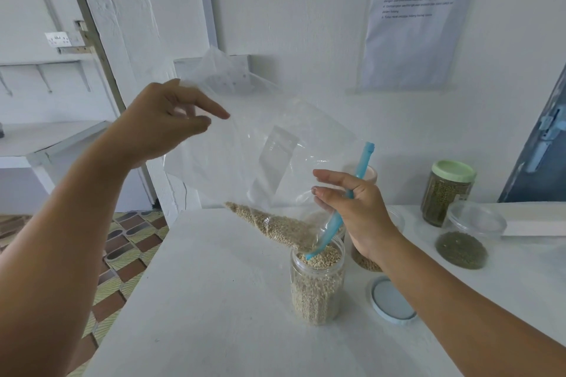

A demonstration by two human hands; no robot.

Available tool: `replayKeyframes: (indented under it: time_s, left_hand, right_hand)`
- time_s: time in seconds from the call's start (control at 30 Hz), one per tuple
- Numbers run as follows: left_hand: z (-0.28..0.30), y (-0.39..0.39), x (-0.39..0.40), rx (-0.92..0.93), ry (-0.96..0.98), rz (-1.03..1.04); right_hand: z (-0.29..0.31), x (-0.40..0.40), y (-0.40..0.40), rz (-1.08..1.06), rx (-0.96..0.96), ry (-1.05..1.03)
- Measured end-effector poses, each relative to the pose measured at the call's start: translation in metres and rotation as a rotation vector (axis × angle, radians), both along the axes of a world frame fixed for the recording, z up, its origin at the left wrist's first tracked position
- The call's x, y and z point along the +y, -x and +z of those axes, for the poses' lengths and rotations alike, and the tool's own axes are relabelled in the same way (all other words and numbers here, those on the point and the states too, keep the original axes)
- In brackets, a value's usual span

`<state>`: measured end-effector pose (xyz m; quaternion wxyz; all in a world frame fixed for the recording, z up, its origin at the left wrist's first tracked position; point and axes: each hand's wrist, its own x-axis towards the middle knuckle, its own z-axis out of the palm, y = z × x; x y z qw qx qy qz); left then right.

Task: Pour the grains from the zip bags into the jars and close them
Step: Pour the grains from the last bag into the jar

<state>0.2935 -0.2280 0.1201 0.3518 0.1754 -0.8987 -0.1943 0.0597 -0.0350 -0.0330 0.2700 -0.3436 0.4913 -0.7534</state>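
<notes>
A clear zip bag point(260, 144) with a blue zip strip hangs tilted over an open clear jar point(317, 288). Pale grains point(275, 225) sit in the bag's lower corner and run into the jar's mouth; the jar is almost full. My left hand point(165, 119) pinches the bag's raised bottom corner. My right hand point(355, 208) holds the bag's mouth by the blue strip, right above the jar. A light blue lid point(392, 300) lies flat on the white table point(214, 300) to the right of the jar.
Behind my right hand stands a jar of pale grains point(366, 259) with a pink lid. At the right are a green-lidded jar of green grains point(447, 193), a pile of green grains point(461, 249) and a clear lid point(476, 219). The table's left edge drops to a tiled floor point(122, 254).
</notes>
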Motion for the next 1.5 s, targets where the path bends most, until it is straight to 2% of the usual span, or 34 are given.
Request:
replayKeyframes:
  time_s: [0.07, 0.2, 0.53, 1.03, 1.5]
  left_hand:
    - [0.005, -0.001, 0.001, -0.024, 0.016, -0.003]
    - [0.014, 0.0, 0.0, 0.091, 0.058, 0.014]
    - [0.016, 0.008, 0.004, 0.226, 0.004, -0.011]
    - [0.012, 0.015, 0.002, 0.176, 0.003, 0.007]
    - [0.023, 0.014, 0.007, 0.27, -0.054, -0.012]
  right_hand:
    - [-0.001, -0.001, 0.0, -0.004, 0.004, 0.011]
    - [0.0, -0.002, 0.002, -0.026, -0.023, 0.033]
    - [0.0, -0.001, 0.005, -0.028, -0.04, 0.04]
    - [-0.004, 0.005, 0.006, -0.023, -0.03, -0.004]
    - [-0.001, 0.004, 0.002, -0.014, -0.023, 0.029]
